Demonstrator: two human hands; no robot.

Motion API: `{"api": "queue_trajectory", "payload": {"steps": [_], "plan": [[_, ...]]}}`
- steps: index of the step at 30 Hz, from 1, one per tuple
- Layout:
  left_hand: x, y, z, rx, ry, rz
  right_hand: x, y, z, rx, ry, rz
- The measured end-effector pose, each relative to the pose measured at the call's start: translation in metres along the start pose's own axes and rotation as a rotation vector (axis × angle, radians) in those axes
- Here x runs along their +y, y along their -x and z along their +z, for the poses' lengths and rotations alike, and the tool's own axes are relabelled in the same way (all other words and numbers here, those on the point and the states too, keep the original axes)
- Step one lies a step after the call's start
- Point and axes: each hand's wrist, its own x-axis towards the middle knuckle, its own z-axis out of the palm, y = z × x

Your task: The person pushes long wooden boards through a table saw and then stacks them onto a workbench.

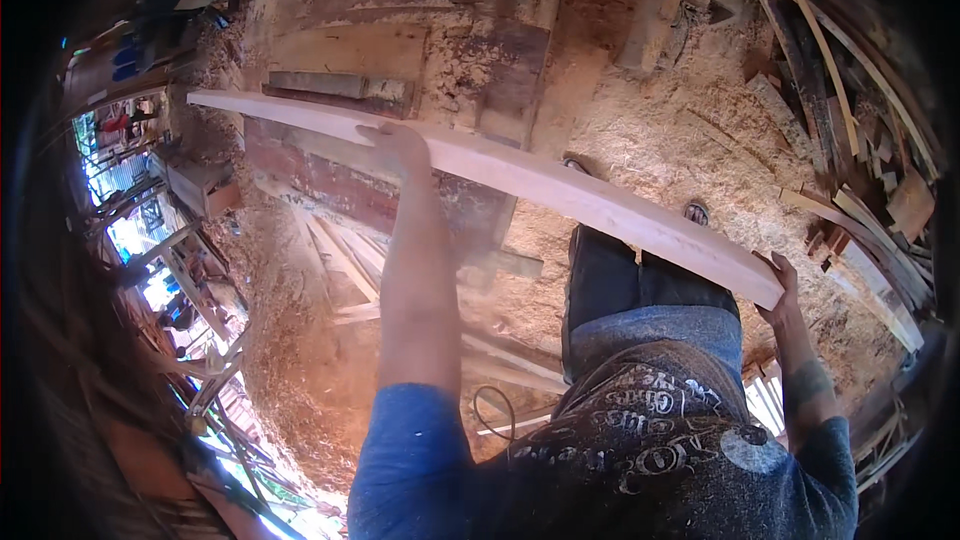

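A long, pale, squared wooden beam [560, 185] slants across the view, from the far left down to the near right. My left hand [402, 148] grips it left of the middle, fingers over its upper side. At the beam's near right end, my right hand [782, 290] is closed around the end, thumb and fingers at its edges. The beam's left part lies over a worn, reddish wooden workbench [320, 175]. Its right part passes in front of my legs, off the bench. Whether the beam touches the bench top cannot be told.
A short wooden block [318, 83] lies on the bench behind the beam. Sawdust and shavings [640, 140] cover the floor. Offcuts [880, 250] and long strips [815, 50] pile up at the right. More thin strips [345, 260] lean below the bench, near a looped cable [495, 408].
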Motion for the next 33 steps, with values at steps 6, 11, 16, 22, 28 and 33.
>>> {"api": "queue_trajectory", "payload": {"steps": [6, 11, 16, 22, 28, 33], "plan": [[-0.050, -0.089, 0.017, 0.105, -0.087, 0.176, 0.020, -0.006, 0.073, 0.023, 0.011, 0.009], [-0.042, -0.120, 0.022, 0.096, 0.016, 0.026, 0.033, -0.017, 0.106, 0.047, -0.039, 0.050], [-0.079, -0.182, 0.030, 0.155, -0.166, 0.220, 0.045, -0.034, 0.128, 0.004, -0.028, 0.109], [-0.066, -0.211, 0.025, 0.099, 0.086, 0.103, 0.059, -0.036, 0.183, 0.053, -0.082, 0.121], [-0.048, -0.236, 0.009, 0.074, 0.010, 0.040, 0.072, -0.048, 0.222, 0.042, -0.084, 0.147], [-0.102, -0.317, 0.033, 0.201, -0.144, 0.226, 0.090, -0.070, 0.240, -0.004, -0.036, 0.162]]}}
